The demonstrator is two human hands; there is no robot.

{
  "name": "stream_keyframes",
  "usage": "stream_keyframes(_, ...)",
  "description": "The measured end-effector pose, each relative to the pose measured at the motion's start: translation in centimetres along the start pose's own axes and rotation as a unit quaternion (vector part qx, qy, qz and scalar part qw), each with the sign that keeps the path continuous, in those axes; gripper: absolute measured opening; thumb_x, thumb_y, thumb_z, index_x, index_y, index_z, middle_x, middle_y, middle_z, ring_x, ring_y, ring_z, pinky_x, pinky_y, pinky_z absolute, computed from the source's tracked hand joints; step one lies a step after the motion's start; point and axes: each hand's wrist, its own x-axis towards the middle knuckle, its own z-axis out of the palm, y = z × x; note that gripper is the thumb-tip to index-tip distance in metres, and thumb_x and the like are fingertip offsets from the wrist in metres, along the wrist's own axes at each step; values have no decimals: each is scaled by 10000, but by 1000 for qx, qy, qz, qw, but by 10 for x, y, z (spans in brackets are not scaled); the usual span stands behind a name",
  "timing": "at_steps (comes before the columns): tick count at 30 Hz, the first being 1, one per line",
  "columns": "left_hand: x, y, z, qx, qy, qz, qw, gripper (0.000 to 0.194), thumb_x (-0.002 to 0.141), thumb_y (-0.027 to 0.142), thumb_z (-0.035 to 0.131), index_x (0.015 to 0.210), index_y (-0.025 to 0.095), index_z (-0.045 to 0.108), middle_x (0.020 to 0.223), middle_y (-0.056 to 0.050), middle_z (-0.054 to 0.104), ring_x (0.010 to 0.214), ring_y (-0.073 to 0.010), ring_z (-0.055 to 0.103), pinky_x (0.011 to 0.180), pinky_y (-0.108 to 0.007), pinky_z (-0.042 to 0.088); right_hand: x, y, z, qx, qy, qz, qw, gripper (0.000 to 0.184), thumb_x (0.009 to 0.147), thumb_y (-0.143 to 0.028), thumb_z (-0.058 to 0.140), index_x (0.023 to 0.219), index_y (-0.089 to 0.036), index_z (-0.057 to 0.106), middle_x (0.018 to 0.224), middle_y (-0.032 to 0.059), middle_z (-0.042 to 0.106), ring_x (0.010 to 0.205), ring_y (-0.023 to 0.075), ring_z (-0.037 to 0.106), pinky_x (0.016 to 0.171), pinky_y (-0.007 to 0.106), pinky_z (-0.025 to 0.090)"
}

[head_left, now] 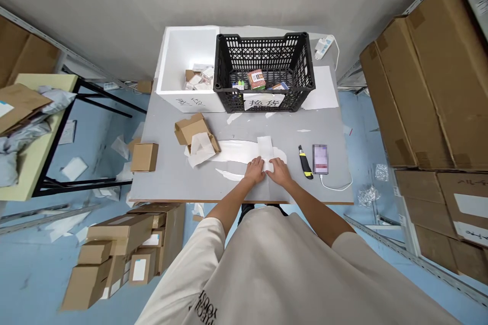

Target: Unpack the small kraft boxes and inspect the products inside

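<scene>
My left hand (255,169) and my right hand (279,171) are close together near the table's front edge. Their bent fingers grip the near end of a narrow white paper sheet (266,146), one hand on each side. Anything under the fingertips is hidden. Beneath the sheet, a shiny white strip (236,151) runs sideways across the table. Left of my hands sits an opened small cardboard box (187,128), with crumpled white paper (201,148) spilling from it. To the right lie a black and yellow utility knife (305,163) and a phone (321,159) with its screen lit.
A white foam box (168,63) and a black plastic crate (263,92) holding small packages stand at the table's back. A closed carton (144,157) sits at the left edge. A power strip (324,47) lies back right. Stacked cartons (419,86) flank the right side.
</scene>
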Motion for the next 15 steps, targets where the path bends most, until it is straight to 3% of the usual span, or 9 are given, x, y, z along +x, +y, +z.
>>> stream_keyframes(6, -3, 4, -3, 34, 10, 10, 999, 376, 882, 242, 550, 1254, 214, 505, 1406, -126, 447, 1273, -294, 424, 1034, -431, 357, 4, -7, 2, -18, 35, 48, 998, 318, 860, -121, 527, 1169, -194, 507, 1169, 113, 554, 1055, 252, 518, 867, 345, 409)
stream_keyframes(11, -3, 8, -5, 44, 13, 16, 999, 324, 918, 263, 505, 1232, 188, 526, 1336, -142, 483, 1203, -293, 454, 999, -432, 370, 5, 10, -5, 45, 72, 111, 990, 242, 874, -119, 441, 1086, -203, 519, 1032, 66, 561, 849, 208, 525, 734, 305, 397)
stream_keyframes(15, -2, 14, -3, 47, 26, 3, 999, 299, 930, 269, 490, 1213, 178, 533, 1344, -148, 471, 1212, -301, 443, 999, -440, 369, 2, 26, -9, 55, 80, 133, 986, 275, 879, -104, 405, 1049, -210, 594, 1116, 77, 537, 854, 196, 526, 762, 308, 409)
